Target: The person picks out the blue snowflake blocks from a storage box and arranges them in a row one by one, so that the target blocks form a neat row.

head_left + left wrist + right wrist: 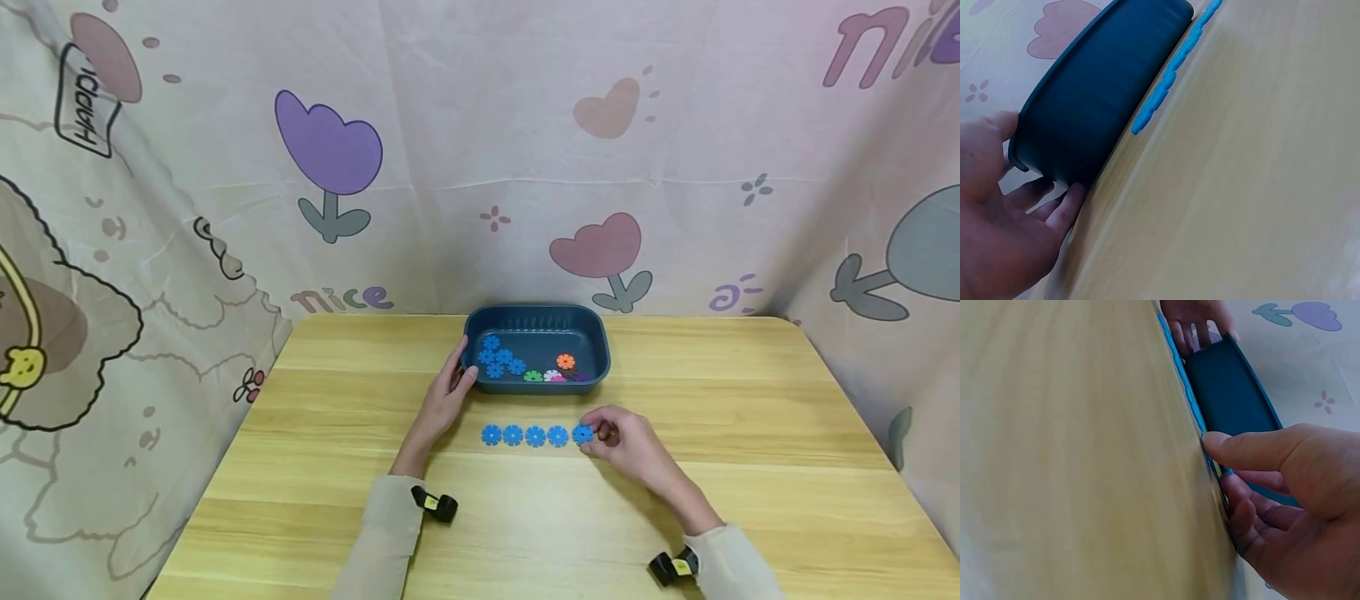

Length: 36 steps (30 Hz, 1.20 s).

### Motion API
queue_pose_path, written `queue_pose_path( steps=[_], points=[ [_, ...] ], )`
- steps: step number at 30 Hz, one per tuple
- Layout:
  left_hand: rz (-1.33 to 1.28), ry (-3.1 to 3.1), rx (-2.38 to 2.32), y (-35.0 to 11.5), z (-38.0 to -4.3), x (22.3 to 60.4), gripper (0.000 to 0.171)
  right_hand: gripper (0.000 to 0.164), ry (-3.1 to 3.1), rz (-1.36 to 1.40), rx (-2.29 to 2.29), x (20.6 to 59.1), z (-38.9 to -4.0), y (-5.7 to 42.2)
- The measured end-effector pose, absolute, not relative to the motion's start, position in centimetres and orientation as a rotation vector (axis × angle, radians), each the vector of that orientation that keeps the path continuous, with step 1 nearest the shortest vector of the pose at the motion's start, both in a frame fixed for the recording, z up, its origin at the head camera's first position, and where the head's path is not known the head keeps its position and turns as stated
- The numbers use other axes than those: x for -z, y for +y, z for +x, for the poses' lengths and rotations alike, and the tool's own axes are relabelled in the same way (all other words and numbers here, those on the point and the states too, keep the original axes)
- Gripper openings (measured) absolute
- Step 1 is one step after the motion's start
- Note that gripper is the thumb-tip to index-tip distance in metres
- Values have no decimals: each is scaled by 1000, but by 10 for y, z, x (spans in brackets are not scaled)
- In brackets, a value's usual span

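A row of several blue snowflake discs [536, 436] lies flat on the table in front of a dark blue plastic tray [534, 388]. At the row's right end, my right hand [626, 442] pinches a blue snowflake disc [582, 434] between thumb and fingers. My left hand [444, 402] holds the tray by its left end; in the left wrist view the thumb [1005, 125] is at the rim and the other fingers [1066, 209] touch the lower wall. Inside the tray, blue discs [504, 357] gather at the left, and an orange disc [566, 362] lies at the right.
Green [533, 376] and white [552, 375] discs, with pink, brown and purple ones, lie along the tray's near wall, partly hidden by it. The wooden table [360, 350] ends at a printed cloth backdrop [450, 150]. Black wrist cameras [437, 505] are strapped to both forearms.
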<state>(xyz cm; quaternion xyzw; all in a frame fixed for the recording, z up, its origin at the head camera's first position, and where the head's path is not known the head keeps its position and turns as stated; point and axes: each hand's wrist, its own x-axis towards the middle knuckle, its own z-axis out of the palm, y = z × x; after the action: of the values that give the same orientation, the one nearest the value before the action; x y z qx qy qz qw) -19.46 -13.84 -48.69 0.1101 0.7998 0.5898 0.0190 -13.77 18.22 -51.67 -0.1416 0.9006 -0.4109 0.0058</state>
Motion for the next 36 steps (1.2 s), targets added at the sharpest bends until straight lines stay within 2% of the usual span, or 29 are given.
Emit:
queue_pose_path(
  steps=[24, 36],
  points=[
    [313, 2482, -1799, -139, -193, 485, 60, 28, 2779, -428, 1327, 516, -138, 182],
    [330, 2477, -1799, -139, -194, 485, 60, 26, 2672, -503, 1524, 497, -141, 178]
  ],
)
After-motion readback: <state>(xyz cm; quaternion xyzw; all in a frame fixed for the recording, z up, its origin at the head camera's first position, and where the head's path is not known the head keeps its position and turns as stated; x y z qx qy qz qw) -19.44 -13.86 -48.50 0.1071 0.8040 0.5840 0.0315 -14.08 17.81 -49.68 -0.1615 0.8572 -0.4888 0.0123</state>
